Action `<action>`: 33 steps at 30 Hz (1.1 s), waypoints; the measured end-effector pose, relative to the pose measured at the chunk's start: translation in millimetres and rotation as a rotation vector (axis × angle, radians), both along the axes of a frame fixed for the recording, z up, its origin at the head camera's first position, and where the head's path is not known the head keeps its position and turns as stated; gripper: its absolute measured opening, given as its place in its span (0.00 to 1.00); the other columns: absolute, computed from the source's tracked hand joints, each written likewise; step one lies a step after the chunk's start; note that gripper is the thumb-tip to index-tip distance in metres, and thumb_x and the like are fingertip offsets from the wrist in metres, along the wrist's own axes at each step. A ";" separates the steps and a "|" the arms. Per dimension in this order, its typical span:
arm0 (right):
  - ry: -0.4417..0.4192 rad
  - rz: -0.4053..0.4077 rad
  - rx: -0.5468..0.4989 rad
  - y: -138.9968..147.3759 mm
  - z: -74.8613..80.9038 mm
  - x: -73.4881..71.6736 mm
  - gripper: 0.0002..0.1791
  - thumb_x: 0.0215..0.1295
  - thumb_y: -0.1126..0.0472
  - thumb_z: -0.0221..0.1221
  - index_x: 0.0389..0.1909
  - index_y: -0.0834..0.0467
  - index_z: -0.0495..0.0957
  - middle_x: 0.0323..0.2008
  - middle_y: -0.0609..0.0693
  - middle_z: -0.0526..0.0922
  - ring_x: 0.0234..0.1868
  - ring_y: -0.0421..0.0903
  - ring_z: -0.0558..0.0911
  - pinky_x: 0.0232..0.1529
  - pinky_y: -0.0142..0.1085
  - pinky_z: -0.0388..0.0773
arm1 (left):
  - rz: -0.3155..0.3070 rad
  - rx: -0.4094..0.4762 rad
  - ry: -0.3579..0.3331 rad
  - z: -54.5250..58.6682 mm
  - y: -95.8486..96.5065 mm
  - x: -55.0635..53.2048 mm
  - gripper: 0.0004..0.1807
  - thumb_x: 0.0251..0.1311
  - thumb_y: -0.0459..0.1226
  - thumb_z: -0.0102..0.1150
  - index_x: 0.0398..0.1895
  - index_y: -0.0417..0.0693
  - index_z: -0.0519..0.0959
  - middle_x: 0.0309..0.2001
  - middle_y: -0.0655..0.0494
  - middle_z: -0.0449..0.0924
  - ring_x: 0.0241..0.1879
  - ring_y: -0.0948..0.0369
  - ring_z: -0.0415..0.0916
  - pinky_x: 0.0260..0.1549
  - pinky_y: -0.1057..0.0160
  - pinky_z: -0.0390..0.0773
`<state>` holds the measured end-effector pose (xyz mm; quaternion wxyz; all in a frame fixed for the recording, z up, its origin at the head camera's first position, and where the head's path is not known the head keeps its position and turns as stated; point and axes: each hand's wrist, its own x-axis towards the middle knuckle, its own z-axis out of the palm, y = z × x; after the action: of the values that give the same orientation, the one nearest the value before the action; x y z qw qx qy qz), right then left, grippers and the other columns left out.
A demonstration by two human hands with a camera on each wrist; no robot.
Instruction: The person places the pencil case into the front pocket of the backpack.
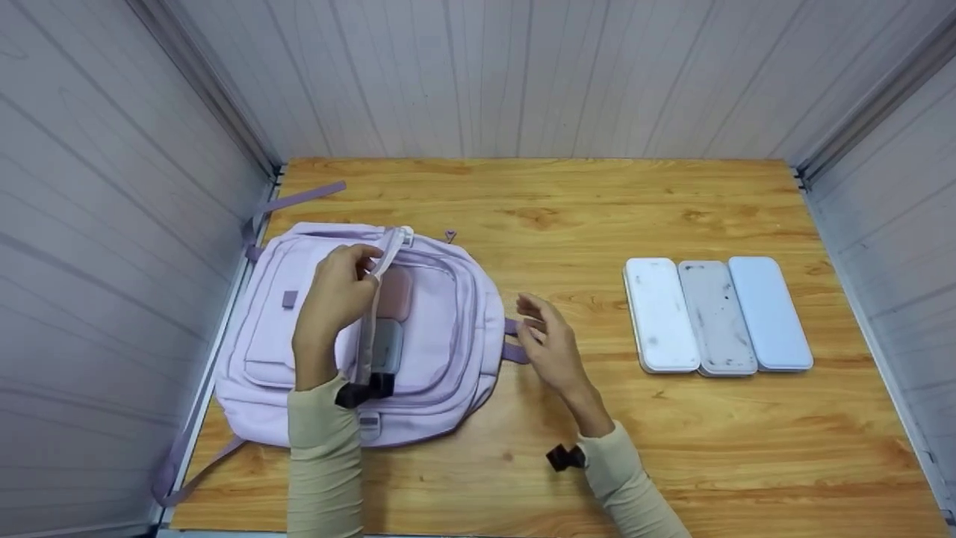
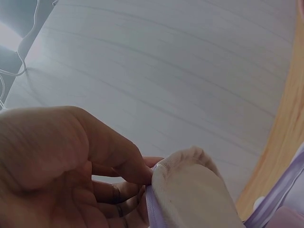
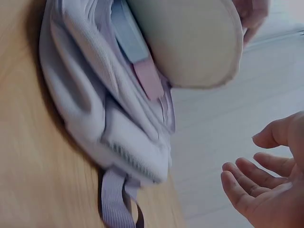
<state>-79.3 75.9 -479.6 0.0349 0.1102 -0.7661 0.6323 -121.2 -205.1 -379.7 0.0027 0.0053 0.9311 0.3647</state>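
A lilac backpack [image 1: 299, 418] lies flat on the left of the table, its front pocket unzipped. My left hand [image 1: 340, 291] pinches the edge of the pocket flap [image 2: 194, 194] between thumb and fingers and holds it lifted, its pale lining showing. Inside the pocket sit a pink case [image 1: 395, 294] and a blue-grey case [image 1: 386, 345], both partly hidden by the flap. Beyond the bag's right end, near its purple loop strap [image 1: 515, 353], my right hand [image 1: 551, 347] hovers with relaxed fingers and holds nothing.
To the right, a white case [image 1: 662, 314], a grey case [image 1: 718, 317] with dark smudges and a light blue case [image 1: 771, 314] lie side by side. Pale panels [image 1: 485, 82] wall the wooden table [image 1: 567, 202]. Loose straps [image 1: 306, 196] trail off the bag's left side.
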 end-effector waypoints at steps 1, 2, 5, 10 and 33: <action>0.006 -0.011 0.004 3.9 -1.1 0.2 0.22 0.63 0.74 0.53 0.60 0.71 0.68 0.54 0.67 0.75 0.56 0.64 0.75 0.57 0.54 0.72 | 0.000 -0.001 0.001 0.0 -0.1 0.1 0.22 0.54 0.26 0.44 0.52 0.33 0.78 0.39 0.40 0.76 0.41 0.49 0.72 0.42 0.54 0.70; 0.012 -0.024 0.006 7.7 -2.5 0.5 0.22 0.63 0.74 0.54 0.59 0.72 0.68 0.54 0.68 0.75 0.56 0.64 0.74 0.58 0.55 0.71 | 0.001 -0.001 0.000 -0.1 -0.2 0.3 0.21 0.54 0.26 0.44 0.52 0.34 0.78 0.39 0.40 0.76 0.41 0.49 0.72 0.42 0.54 0.70; 0.032 -0.070 0.009 19.0 -7.7 2.2 0.23 0.62 0.74 0.55 0.59 0.74 0.68 0.54 0.69 0.75 0.56 0.66 0.74 0.57 0.57 0.70 | 0.002 0.000 -0.001 0.1 -0.8 0.5 0.21 0.54 0.26 0.44 0.52 0.34 0.78 0.39 0.40 0.76 0.41 0.49 0.72 0.42 0.54 0.70; 0.025 -0.185 0.023 38.2 -21.4 6.0 0.24 0.60 0.74 0.58 0.58 0.75 0.68 0.54 0.69 0.74 0.57 0.65 0.72 0.58 0.57 0.68 | 0.001 0.007 -0.009 0.7 -2.2 0.2 0.22 0.55 0.25 0.43 0.52 0.33 0.77 0.40 0.40 0.76 0.41 0.49 0.72 0.42 0.53 0.71; -0.110 -0.670 0.159 136.5 -82.9 21.1 0.35 0.56 0.68 0.63 0.64 0.68 0.62 0.60 0.68 0.62 0.62 0.61 0.62 0.64 0.54 0.57 | 0.000 0.007 -0.004 2.5 -2.7 1.4 0.21 0.55 0.25 0.44 0.52 0.34 0.78 0.39 0.42 0.77 0.38 0.51 0.72 0.37 0.56 0.71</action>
<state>-58.2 212.5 -562.5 0.1904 -0.1794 -0.8072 0.5291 -119.8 -207.8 -377.1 0.0045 0.0045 0.9298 0.3680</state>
